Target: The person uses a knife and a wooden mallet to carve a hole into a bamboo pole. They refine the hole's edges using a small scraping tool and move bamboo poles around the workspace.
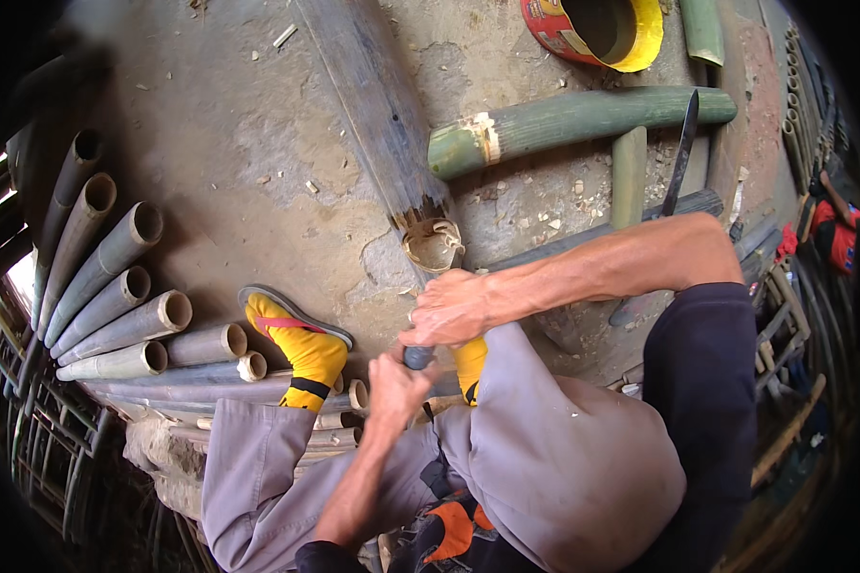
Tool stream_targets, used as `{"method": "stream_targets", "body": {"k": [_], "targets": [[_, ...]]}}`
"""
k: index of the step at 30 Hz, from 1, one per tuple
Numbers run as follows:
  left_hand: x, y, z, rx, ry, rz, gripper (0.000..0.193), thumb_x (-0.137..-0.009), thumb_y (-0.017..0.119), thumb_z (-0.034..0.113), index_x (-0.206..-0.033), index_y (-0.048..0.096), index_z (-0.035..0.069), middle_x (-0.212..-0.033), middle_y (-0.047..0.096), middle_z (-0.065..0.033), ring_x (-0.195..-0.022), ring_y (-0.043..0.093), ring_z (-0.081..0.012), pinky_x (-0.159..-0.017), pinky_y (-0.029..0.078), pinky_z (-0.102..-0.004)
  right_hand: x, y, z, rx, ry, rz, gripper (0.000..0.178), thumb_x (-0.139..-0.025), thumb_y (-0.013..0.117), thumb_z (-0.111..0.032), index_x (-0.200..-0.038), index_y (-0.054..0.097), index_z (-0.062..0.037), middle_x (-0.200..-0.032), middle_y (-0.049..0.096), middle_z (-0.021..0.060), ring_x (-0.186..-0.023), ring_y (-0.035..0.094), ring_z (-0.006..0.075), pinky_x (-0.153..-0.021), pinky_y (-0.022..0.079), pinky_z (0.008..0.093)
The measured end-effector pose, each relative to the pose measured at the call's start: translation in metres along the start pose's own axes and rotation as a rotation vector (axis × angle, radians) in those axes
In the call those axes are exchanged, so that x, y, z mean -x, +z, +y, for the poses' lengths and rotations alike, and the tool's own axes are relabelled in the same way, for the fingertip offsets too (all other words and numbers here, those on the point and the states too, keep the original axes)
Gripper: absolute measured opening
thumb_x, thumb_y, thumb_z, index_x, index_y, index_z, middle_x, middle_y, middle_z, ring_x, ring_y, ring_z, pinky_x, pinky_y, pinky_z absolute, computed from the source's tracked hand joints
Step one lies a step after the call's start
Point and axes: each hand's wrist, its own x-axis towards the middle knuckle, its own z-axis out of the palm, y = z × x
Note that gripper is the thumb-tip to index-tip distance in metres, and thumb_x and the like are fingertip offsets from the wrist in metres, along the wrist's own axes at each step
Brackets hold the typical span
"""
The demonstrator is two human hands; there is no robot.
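Apparently for firm control, the right hand is gripping a dark handle, fingers curled; the left hand is bunching just beside it, its exact hold being unclear. The bamboo pole is pointing its open end at the right fingers, seemingly for easy reach

Long grey bamboo pole, its open end ragged, near a dark handle.

Grey-brown bamboo pole, green bamboo piece, bright yellow socks.
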Motion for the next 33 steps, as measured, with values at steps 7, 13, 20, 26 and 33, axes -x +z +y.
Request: {"method": "stream_targets", "body": {"k": [7,13,20,26,33], "targets": [[0.007,0.065,-0.017,0.249,0.075,0.257,0.029,-0.069,0.071,0.016,-0.094,0.065,0.001,-0.072,0.068,-0.0173,-0.067,0.069,-0.0238,-0.068,0.053,-0.0374,0.011,0.02,0.009,0.195,-0.1,0.02,0.015,-0.078,0.059,-0.016,-0.09,0.063,-0.0085,-0.065,0.065,0.0093,-0.061,0.068,0.029,-0.044,0.051,0.0397],[-0.033,-0.068,0.0,-0.279,0.374,0.357,0.028,-0.061,0.07,0.014,-0.088,0.069,0.005,-0.07,0.068,-0.0167,-0.059,0.066,-0.0293,-0.061,0.054,-0.0386,-0.038,-0.009,-0.001,0.203,0.237,0.395,0.025,-0.077,0.061,-0.013,-0.101,0.06,-0.0056,-0.081,0.065,0.0137,-0.08,0.066,0.0284,-0.069,0.054,0.0427],[-0.063,-0.145,0.126,-1.077,0.624,0.111,0.022,-0.059,0.067,0.013,-0.08,0.066,0.007,-0.071,0.066,-0.0135,-0.07,0.066,-0.0335,-0.066,0.053,-0.0423,-0.027,-0.02,0.001,-0.011,0.437,1.153,0.034,-0.073,0.061,0.0,-0.106,0.052,0.0001,-0.086,0.062,0.0173,-0.083,0.062,0.0348,-0.078,0.051,0.0414],[-0.088,-0.13,0.21,-1.476,0.806,-0.033,0.012,-0.058,0.065,0.012,-0.069,0.068,0.009,-0.065,0.064,-0.0141,-0.066,0.066,-0.0323,-0.058,0.053,-0.0406,-0.019,-0.017,0.004,-0.34,0.523,1.567,0.037,-0.072,0.064,0.003,-0.107,0.05,0.0003,-0.09,0.061,0.022,-0.085,0.061,0.0429,-0.073,0.05,0.0487],[-0.034,-0.125,0.043,-0.234,0.048,-0.466,0.032,-0.069,0.075,0.022,-0.086,0.065,-0.002,-0.059,0.059,-0.0062,-0.053,0.058,-0.0133,-0.048,0.044,-0.0297,0.014,0.018,-0.056,0.212,0.277,1.047,0.063,-0.069,0.072,-0.011,-0.128,0.051,-0.0047,-0.1,0.058,0.0147,-0.097,0.06,0.0304,-0.1,0.041,0.0451]]}}
